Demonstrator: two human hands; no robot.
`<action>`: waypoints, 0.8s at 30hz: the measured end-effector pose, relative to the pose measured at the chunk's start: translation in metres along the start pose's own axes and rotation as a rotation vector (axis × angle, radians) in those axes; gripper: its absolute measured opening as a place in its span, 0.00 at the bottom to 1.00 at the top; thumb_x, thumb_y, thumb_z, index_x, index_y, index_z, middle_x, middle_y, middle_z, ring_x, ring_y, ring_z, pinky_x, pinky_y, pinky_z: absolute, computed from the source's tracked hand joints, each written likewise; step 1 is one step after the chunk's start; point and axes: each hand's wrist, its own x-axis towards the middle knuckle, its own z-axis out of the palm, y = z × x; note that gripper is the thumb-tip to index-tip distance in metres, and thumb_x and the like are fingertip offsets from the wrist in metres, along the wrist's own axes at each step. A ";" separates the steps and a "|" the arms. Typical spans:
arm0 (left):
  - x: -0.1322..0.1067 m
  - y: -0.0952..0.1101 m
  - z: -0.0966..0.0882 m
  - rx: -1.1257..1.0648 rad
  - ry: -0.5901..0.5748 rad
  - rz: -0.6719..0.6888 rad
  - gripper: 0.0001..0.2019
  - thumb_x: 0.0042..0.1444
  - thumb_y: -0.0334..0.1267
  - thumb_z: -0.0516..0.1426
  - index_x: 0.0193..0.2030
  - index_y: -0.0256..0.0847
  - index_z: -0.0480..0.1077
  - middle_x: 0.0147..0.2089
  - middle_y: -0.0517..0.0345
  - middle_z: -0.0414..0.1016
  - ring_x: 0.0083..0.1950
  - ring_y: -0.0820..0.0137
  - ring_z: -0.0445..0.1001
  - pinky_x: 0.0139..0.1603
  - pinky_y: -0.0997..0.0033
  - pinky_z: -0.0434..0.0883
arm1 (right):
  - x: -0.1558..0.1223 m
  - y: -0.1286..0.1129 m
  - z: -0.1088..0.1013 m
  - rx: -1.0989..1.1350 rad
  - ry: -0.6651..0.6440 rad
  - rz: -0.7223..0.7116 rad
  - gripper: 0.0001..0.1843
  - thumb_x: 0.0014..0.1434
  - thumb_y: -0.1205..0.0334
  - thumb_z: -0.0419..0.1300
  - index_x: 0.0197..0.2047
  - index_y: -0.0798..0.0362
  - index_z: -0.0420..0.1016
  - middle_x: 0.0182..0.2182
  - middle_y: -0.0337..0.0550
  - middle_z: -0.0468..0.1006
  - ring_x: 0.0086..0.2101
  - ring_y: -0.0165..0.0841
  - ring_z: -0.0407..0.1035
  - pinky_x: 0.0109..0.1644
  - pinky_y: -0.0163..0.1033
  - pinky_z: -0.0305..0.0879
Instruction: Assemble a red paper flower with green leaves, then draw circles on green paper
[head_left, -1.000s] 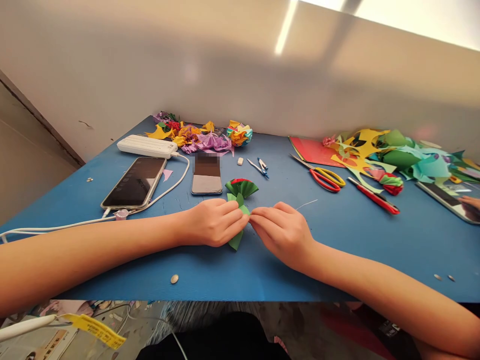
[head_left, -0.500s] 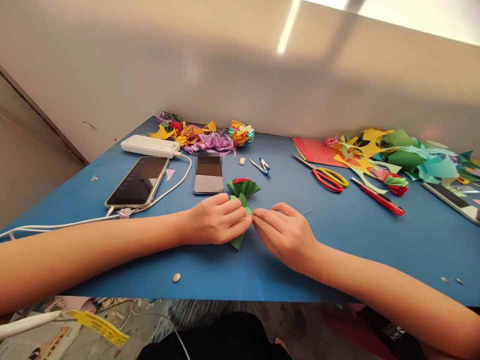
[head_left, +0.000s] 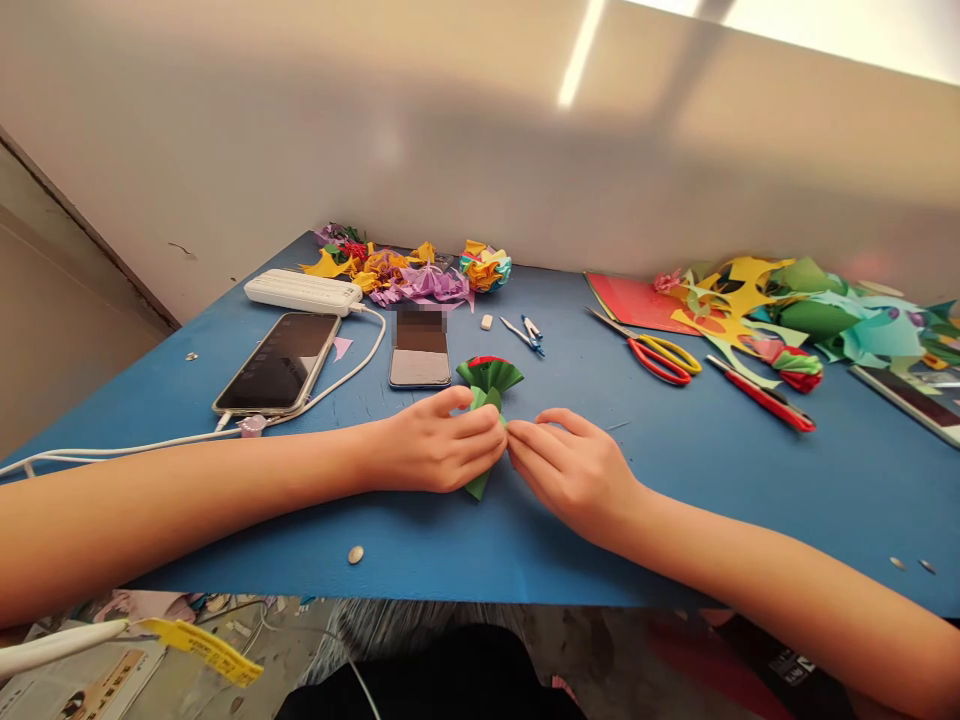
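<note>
Between my two hands, above the middle of the blue table [head_left: 450, 550], is a green paper flower [head_left: 491, 376] with a pleated fan top and a red edge. My left hand [head_left: 466, 445] is closed over its middle, so that part is hidden; a green paper tip pokes out below the fingers. The fingertips of my right hand [head_left: 566, 460] are pinched together at the flower's right side, touching my left fingertips. Whatever lies inside that pinch is mostly covered.
Behind my left arm lie a phone [head_left: 279, 362], a white power strip [head_left: 304, 291] and a second phone [head_left: 420, 350]. Scissors [head_left: 652, 350], a red-handled cutter [head_left: 765, 395], compasses [head_left: 525, 337] and an eraser [head_left: 487, 322] lie beyond. Paper scraps [head_left: 810, 300] pile up at the right.
My left fingers have shifted slightly over the green paper flower, and the thumb side has lifted a little. My right hand keeps its pinch. The whole view has moved slightly.
</note>
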 end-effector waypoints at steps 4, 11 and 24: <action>0.001 -0.001 0.002 -0.082 -0.034 0.012 0.07 0.60 0.28 0.50 0.38 0.31 0.70 0.34 0.53 0.73 0.39 0.68 0.71 0.38 0.66 0.63 | 0.001 -0.001 -0.001 -0.034 -0.019 -0.029 0.11 0.57 0.75 0.55 0.26 0.56 0.69 0.25 0.41 0.73 0.27 0.28 0.63 0.39 0.40 0.62; 0.000 -0.004 0.010 -0.297 -0.209 -0.101 0.10 0.60 0.30 0.48 0.29 0.35 0.66 0.30 0.54 0.67 0.33 0.68 0.65 0.34 0.66 0.62 | 0.002 -0.003 0.000 -0.054 -0.039 -0.013 0.12 0.57 0.76 0.54 0.24 0.57 0.68 0.23 0.40 0.71 0.24 0.28 0.58 0.33 0.40 0.54; -0.002 -0.002 0.010 -0.348 -0.160 -0.102 0.10 0.61 0.28 0.47 0.36 0.32 0.68 0.33 0.50 0.70 0.35 0.67 0.65 0.38 0.67 0.67 | 0.002 0.000 0.005 0.044 -0.038 0.089 0.09 0.60 0.73 0.53 0.29 0.57 0.70 0.26 0.41 0.74 0.26 0.28 0.62 0.34 0.40 0.52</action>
